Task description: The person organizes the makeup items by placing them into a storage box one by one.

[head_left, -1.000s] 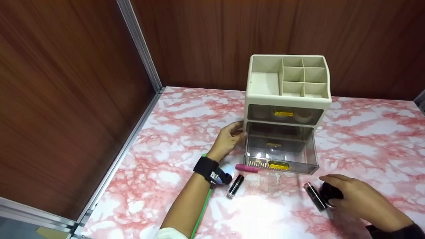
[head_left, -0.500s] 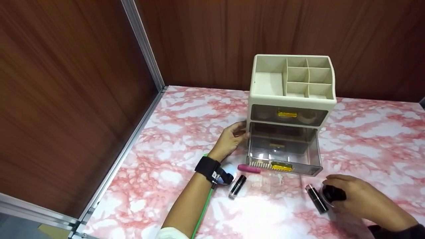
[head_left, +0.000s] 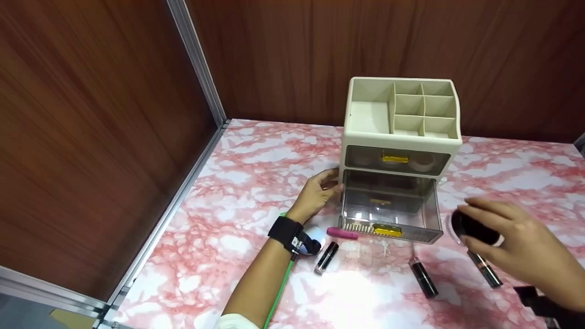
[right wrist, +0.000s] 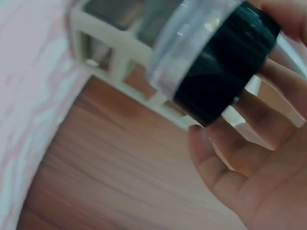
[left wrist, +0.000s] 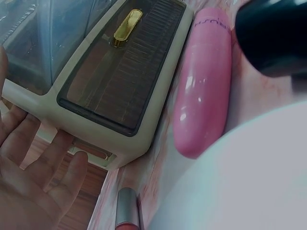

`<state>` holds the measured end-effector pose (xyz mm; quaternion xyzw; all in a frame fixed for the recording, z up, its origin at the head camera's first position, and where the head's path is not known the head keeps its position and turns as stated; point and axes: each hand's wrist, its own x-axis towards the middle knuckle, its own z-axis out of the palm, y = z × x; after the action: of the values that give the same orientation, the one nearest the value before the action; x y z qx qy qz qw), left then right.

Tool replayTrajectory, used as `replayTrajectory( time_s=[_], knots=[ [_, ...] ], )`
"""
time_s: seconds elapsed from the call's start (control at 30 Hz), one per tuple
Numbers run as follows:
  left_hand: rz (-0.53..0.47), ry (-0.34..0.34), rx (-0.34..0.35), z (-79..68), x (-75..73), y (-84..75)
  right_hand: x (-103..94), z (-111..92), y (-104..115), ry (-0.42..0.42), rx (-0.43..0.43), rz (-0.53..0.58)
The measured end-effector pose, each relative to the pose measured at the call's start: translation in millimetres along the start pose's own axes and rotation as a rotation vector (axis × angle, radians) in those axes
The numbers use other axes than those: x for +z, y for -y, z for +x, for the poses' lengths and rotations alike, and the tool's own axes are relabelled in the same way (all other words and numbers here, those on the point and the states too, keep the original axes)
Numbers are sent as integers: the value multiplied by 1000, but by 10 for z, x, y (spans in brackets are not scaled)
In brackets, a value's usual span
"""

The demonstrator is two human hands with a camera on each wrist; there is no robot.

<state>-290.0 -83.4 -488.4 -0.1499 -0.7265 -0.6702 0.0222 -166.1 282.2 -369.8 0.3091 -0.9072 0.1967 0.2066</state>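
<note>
My right hand (head_left: 525, 242) holds a round clear jar with a black lid (head_left: 473, 228) above the table, right of the open drawer. In the right wrist view, the thumb and fingers grip this jar (right wrist: 211, 62) around its lid. My left hand (head_left: 315, 194) rests with its fingers against the left side of a cream makeup organizer (head_left: 402, 139); the left wrist view shows those fingers (left wrist: 50, 155) loosely extended along it. The clear middle drawer (head_left: 379, 212) is pulled out, with nothing visible inside. Round items show dimly behind the upper drawer's front (head_left: 361, 157).
A pink tube (head_left: 343, 233) lies before the drawer. Black lipstick tubes lie on the table: one (head_left: 327, 258) near my left wrist, another (head_left: 423, 278) in front, a third (head_left: 485, 269) under my right hand. A pale round object (head_left: 315, 235) is partly behind the left wrist.
My right hand has lifted the jar off the table and carried it up and to the right. A tube beneath it has come into view; the nearby lipstick has shifted slightly left.
</note>
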Motion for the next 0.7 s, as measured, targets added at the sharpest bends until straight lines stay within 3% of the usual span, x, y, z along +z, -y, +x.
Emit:
replayTrajectory(
  time_s=[0.17, 0.33, 0.57, 0.7],
  knots=[
    [-27, 11, -9, -64, -12, -172, -37, 161, 151, -78, -48, 12],
    [-31, 27, -10, -89, -1, -313, 8, 340, 202, -100, -110, 5],
    [-30, 22, -11, 17, 1, -34, 192, 575, 237, -42, -114, 27],
    [-40, 24, -2, 14, -12, 1, 321, 654, 227, 28, -93, 43]
  ],
)
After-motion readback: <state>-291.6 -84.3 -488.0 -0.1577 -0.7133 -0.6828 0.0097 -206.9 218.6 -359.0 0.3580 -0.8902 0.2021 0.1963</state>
